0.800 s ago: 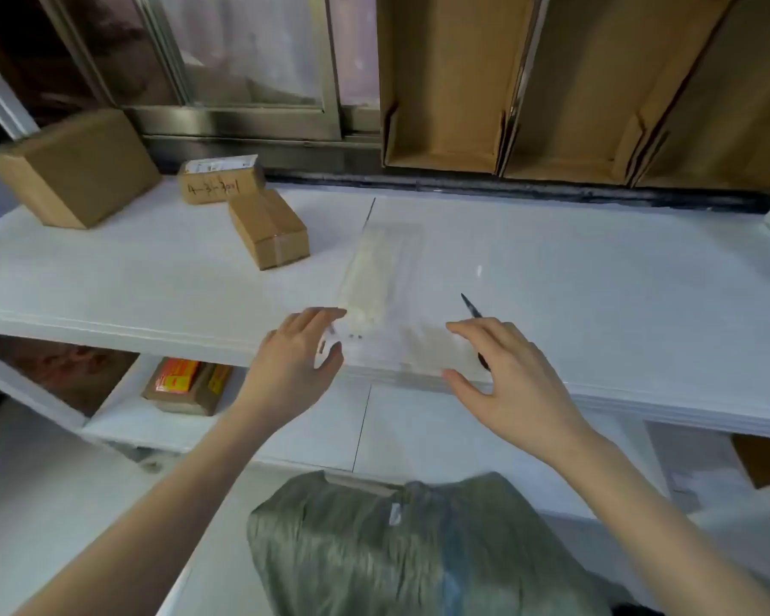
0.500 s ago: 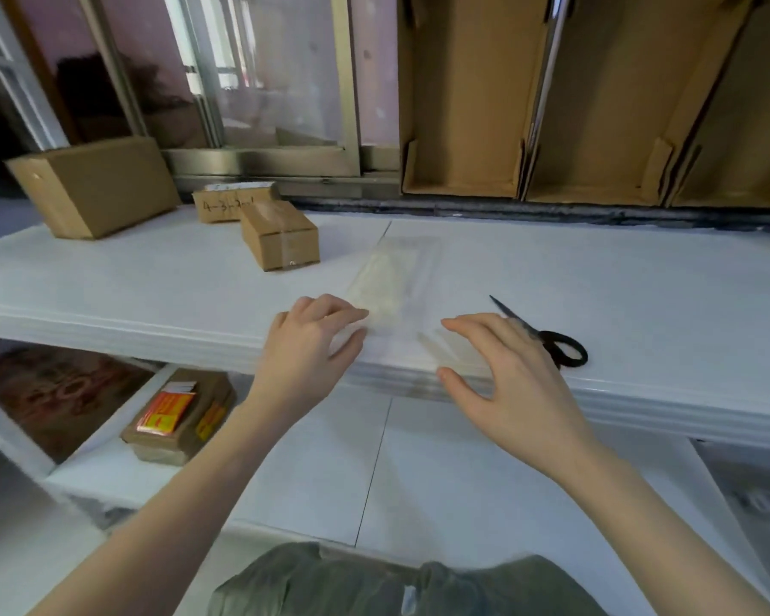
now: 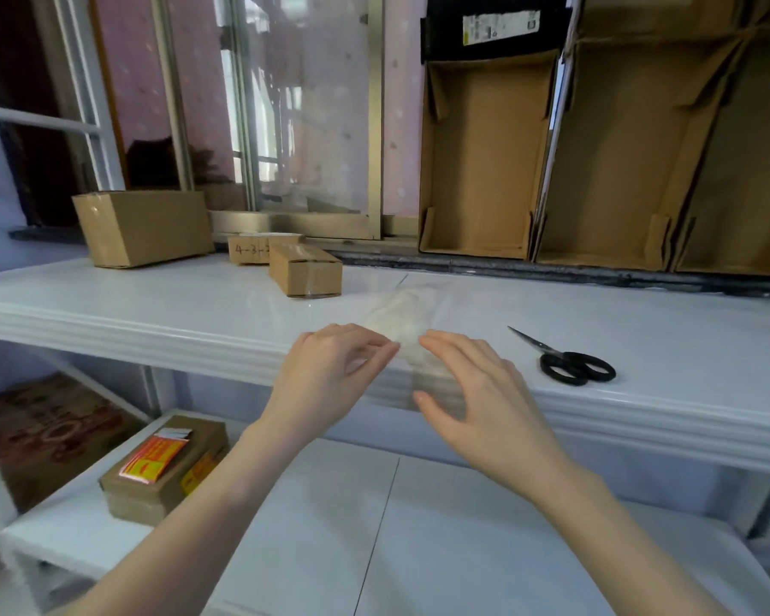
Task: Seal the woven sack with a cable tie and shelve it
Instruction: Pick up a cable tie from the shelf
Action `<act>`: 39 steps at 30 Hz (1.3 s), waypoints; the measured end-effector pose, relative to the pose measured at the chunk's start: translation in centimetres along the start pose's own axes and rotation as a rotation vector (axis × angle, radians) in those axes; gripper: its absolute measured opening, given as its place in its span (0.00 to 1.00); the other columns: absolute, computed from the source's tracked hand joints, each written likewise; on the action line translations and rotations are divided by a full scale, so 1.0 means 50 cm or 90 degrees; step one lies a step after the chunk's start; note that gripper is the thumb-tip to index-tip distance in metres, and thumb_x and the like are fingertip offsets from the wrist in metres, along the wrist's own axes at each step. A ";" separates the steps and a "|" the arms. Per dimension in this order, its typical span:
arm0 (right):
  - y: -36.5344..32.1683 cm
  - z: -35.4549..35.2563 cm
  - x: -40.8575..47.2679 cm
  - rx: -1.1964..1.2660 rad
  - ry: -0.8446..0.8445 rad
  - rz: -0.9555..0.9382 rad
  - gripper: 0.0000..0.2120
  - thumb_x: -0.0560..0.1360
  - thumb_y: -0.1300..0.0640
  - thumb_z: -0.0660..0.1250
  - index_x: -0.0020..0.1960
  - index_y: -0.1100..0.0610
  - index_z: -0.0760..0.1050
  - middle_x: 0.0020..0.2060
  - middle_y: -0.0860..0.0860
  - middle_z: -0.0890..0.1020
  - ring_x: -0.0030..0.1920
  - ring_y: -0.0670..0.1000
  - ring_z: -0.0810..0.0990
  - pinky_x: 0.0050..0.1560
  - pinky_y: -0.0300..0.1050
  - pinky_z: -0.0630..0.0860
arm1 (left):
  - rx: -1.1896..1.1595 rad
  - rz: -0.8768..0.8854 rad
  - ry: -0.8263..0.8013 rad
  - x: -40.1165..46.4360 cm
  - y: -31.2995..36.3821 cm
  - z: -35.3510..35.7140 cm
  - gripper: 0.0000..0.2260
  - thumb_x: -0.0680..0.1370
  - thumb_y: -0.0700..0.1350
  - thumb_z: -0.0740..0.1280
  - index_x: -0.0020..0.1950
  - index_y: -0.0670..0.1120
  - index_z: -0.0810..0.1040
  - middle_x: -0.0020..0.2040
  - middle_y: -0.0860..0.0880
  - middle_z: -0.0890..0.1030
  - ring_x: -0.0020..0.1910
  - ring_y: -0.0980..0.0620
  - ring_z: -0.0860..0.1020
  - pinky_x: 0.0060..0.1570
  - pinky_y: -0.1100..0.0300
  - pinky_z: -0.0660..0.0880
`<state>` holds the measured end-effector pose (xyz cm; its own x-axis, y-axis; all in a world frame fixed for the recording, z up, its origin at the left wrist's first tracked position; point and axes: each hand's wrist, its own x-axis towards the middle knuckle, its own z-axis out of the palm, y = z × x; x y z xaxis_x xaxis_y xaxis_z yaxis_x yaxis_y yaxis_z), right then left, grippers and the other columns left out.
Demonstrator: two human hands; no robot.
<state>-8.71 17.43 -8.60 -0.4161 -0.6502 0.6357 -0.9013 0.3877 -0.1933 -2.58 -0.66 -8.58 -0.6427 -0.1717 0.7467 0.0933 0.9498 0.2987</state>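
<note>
Step in hand: we judge we are opening the clear, floppy plastic packet of pale cable ties to draw one out.
Left hand: thumb and forefinger pinched at the packet's near left edge; whether film is actually caught, we cannot tell.
Right hand: fingers spread and loose at the packet's near right corner, gripping nothing firmly.
Packet: on the glossy white shelf top, overhanging its moulded front lip.
Woven sack: not in our view.
Risk: slick film on a smooth surface could slide off the lip; ties could spill.
Beside the packet: black-handled steel scissors to its right; a small taped brown cardboard box behind-left.
</note>
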 end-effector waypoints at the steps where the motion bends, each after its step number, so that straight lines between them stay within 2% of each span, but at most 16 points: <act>1: -0.007 0.001 -0.004 0.001 -0.017 -0.001 0.24 0.76 0.48 0.61 0.70 0.49 0.62 0.70 0.42 0.66 0.69 0.42 0.60 0.65 0.41 0.58 | 0.008 -0.013 -0.009 -0.002 0.005 -0.003 0.18 0.76 0.58 0.58 0.46 0.49 0.83 0.42 0.53 0.84 0.44 0.52 0.79 0.45 0.52 0.74; 4: -0.027 -0.006 -0.011 -0.015 -0.037 0.004 0.25 0.76 0.49 0.61 0.72 0.50 0.60 0.72 0.43 0.64 0.70 0.44 0.60 0.66 0.42 0.57 | 0.017 -0.105 -0.044 0.008 0.017 -0.014 0.14 0.78 0.52 0.61 0.44 0.47 0.82 0.39 0.47 0.84 0.42 0.45 0.79 0.44 0.50 0.74; 7: -0.040 -0.024 -0.006 -0.038 -0.067 0.033 0.26 0.76 0.50 0.61 0.71 0.51 0.60 0.70 0.46 0.68 0.69 0.49 0.63 0.65 0.47 0.59 | 0.020 -0.178 -0.082 0.032 0.039 -0.033 0.09 0.77 0.49 0.63 0.43 0.50 0.82 0.40 0.51 0.84 0.43 0.48 0.80 0.42 0.55 0.74; 10: -0.051 -0.038 0.005 -0.078 -0.110 0.052 0.28 0.75 0.49 0.60 0.73 0.49 0.56 0.67 0.48 0.70 0.67 0.51 0.64 0.61 0.51 0.62 | 0.079 -0.225 -0.155 0.060 0.065 -0.041 0.10 0.76 0.51 0.66 0.42 0.48 0.83 0.36 0.50 0.81 0.40 0.47 0.78 0.37 0.59 0.68; 12: -0.059 -0.042 0.011 -0.124 -0.137 0.047 0.28 0.75 0.49 0.60 0.73 0.47 0.56 0.65 0.48 0.70 0.65 0.53 0.65 0.58 0.52 0.64 | 0.118 -0.252 -0.179 0.075 0.079 -0.042 0.12 0.74 0.53 0.68 0.42 0.44 0.82 0.34 0.49 0.78 0.39 0.45 0.77 0.36 0.59 0.68; 14: -0.068 -0.044 0.015 -0.163 -0.162 0.050 0.26 0.75 0.49 0.59 0.72 0.48 0.58 0.64 0.49 0.70 0.65 0.54 0.65 0.57 0.52 0.64 | 0.163 -0.268 -0.198 0.086 0.090 -0.041 0.14 0.73 0.53 0.70 0.48 0.42 0.81 0.41 0.46 0.80 0.41 0.44 0.76 0.38 0.57 0.70; 16: -0.075 -0.044 0.016 -0.192 -0.180 0.056 0.25 0.75 0.49 0.59 0.71 0.50 0.61 0.64 0.49 0.70 0.65 0.54 0.65 0.57 0.53 0.64 | 0.209 -0.275 -0.211 0.093 0.100 -0.038 0.13 0.73 0.48 0.70 0.53 0.41 0.77 0.50 0.43 0.80 0.47 0.43 0.78 0.39 0.57 0.70; 19: -0.082 -0.044 0.013 -0.212 -0.188 0.052 0.24 0.75 0.50 0.59 0.71 0.52 0.62 0.66 0.49 0.69 0.66 0.54 0.64 0.58 0.53 0.64 | 0.234 -0.304 -0.190 0.093 0.111 -0.032 0.11 0.74 0.43 0.68 0.55 0.42 0.75 0.53 0.44 0.79 0.53 0.44 0.78 0.40 0.58 0.69; 24: -0.087 -0.046 0.015 -0.204 -0.208 0.050 0.22 0.75 0.52 0.59 0.68 0.54 0.64 0.67 0.48 0.69 0.66 0.53 0.65 0.58 0.54 0.65 | 0.157 -0.366 -0.159 0.088 0.101 -0.029 0.08 0.71 0.42 0.69 0.49 0.42 0.75 0.37 0.48 0.72 0.43 0.45 0.75 0.41 0.58 0.68; 27: -0.088 -0.042 0.016 -0.199 -0.207 0.061 0.18 0.75 0.53 0.60 0.63 0.55 0.66 0.64 0.48 0.72 0.63 0.53 0.67 0.55 0.53 0.64 | 0.076 -0.444 -0.152 0.088 0.095 -0.030 0.07 0.68 0.42 0.68 0.37 0.44 0.70 0.36 0.49 0.73 0.46 0.44 0.77 0.47 0.57 0.69; 29: -0.088 -0.040 0.017 -0.199 -0.207 0.061 0.16 0.75 0.53 0.59 0.61 0.55 0.67 0.62 0.49 0.73 0.62 0.53 0.67 0.54 0.53 0.64 | 0.018 -0.485 -0.129 0.087 0.093 -0.029 0.09 0.68 0.42 0.68 0.34 0.46 0.67 0.36 0.49 0.75 0.45 0.44 0.76 0.51 0.56 0.70; 32: -0.087 -0.041 0.017 -0.199 -0.211 0.061 0.16 0.75 0.53 0.60 0.61 0.55 0.67 0.62 0.49 0.73 0.61 0.54 0.68 0.53 0.53 0.64 | -0.012 -0.452 -0.081 0.086 0.092 -0.022 0.04 0.69 0.42 0.66 0.37 0.42 0.76 0.38 0.47 0.81 0.42 0.43 0.78 0.44 0.57 0.72; 34: -0.086 -0.040 0.018 -0.196 -0.214 0.065 0.16 0.74 0.52 0.60 0.60 0.55 0.67 0.61 0.50 0.74 0.61 0.54 0.68 0.53 0.53 0.64 | -0.011 -0.389 -0.059 0.082 0.092 -0.015 0.06 0.69 0.41 0.65 0.39 0.43 0.82 0.38 0.45 0.84 0.41 0.43 0.80 0.39 0.58 0.73; 37: -0.083 -0.039 0.020 -0.186 -0.214 0.070 0.18 0.74 0.52 0.60 0.63 0.54 0.65 0.62 0.50 0.73 0.62 0.54 0.68 0.55 0.54 0.65 | -0.002 -0.296 -0.050 0.077 0.089 -0.010 0.07 0.71 0.40 0.63 0.36 0.46 0.81 0.36 0.45 0.83 0.38 0.42 0.79 0.36 0.57 0.74; 39: -0.081 -0.037 0.022 -0.181 -0.215 0.065 0.22 0.74 0.52 0.60 0.68 0.52 0.63 0.64 0.50 0.72 0.63 0.54 0.67 0.56 0.54 0.65 | -0.004 -0.261 -0.061 0.073 0.086 -0.010 0.12 0.69 0.39 0.62 0.26 0.47 0.71 0.27 0.48 0.74 0.32 0.42 0.69 0.29 0.59 0.66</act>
<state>-5.30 16.38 -5.74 -0.5599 -0.7576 0.3356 -0.8040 0.5946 0.0009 -4.13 2.67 -4.29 -0.6957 -0.5097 0.5062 -0.1803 0.8060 0.5638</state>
